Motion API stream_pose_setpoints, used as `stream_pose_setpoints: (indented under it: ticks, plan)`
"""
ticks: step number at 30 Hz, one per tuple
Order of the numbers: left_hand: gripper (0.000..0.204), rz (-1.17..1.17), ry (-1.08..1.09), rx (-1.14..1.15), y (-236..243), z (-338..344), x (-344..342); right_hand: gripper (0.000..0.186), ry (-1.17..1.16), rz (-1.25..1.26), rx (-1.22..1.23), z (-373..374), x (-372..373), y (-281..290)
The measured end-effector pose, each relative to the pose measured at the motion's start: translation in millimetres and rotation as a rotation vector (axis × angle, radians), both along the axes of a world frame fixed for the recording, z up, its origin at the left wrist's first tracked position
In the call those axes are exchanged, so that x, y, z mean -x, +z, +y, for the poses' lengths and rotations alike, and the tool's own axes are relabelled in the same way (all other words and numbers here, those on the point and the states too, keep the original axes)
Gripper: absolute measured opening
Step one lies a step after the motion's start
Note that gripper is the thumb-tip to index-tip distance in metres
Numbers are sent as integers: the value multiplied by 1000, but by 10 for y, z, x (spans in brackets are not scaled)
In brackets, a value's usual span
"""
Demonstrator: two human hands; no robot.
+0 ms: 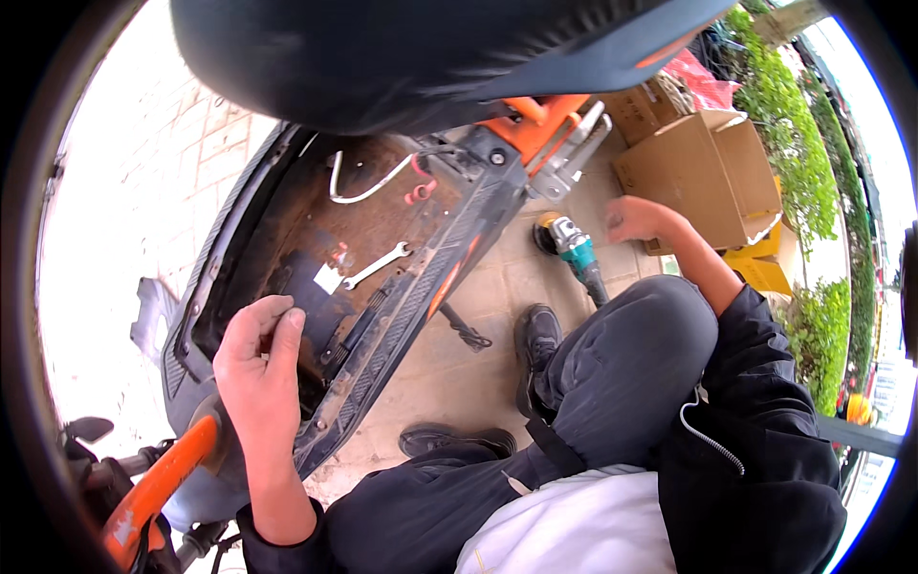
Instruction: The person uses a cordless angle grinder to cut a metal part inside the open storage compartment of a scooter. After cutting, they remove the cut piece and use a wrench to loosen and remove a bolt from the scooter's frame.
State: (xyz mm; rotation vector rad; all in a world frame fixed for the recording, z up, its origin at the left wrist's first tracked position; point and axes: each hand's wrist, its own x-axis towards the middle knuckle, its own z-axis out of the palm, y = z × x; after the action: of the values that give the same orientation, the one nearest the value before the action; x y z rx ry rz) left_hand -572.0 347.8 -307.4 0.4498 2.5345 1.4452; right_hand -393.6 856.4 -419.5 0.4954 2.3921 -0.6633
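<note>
Lower left: orange tube [167, 488] angling up beside the scooter body. Left hand [253, 359] next, left of centre, over the near edge of the rust-brown compartment [287, 225]; fingers curled, thumb tip close to forefinger, no object visible in it, can't tell if something tiny is pinched. Inside the compartment, upper left of centre: white cable [368, 197] bent in a loop, red connector [419, 194], white scrap [328, 278], and open-ended wrench [378, 266] lying aslant just beside the scrap. Black seat [382, 57] across the top. Right of centre, angle grinder [577, 251], teal body, on the paving. Right hand [639, 220] just right of it, apart, blurred, fingers loosely bent, grip unclear. Open cardboard box [679, 177] behind that hand; hedge [813, 230] far right.
</note>
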Motion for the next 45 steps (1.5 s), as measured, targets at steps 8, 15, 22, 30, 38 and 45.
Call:
stream_pose_setpoints:
  ticks: [8,15,22,30,38,45]
  plan:
    - [12,55,6,254,17,-365,-69,77,-324,-125,-61,-171,-769,-1364]
    - [19,-73,-331,354,-546,-107,306,56,-311,13,-128,-135,-634,-1489]
    - [28,111,-544,635,-1632,467,631,73,-425,84,-145,-125,-568,-1508]
    - [20,2,-559,768,-1691,668,621,75,-455,47,-179,13,-650,-1505]
    - [41,-344,-543,674,-1384,300,792,71,-459,90,-149,104,-605,-1537]
    - [34,-404,-563,844,-1696,152,452,71,-441,100,-133,96,-542,-1558]
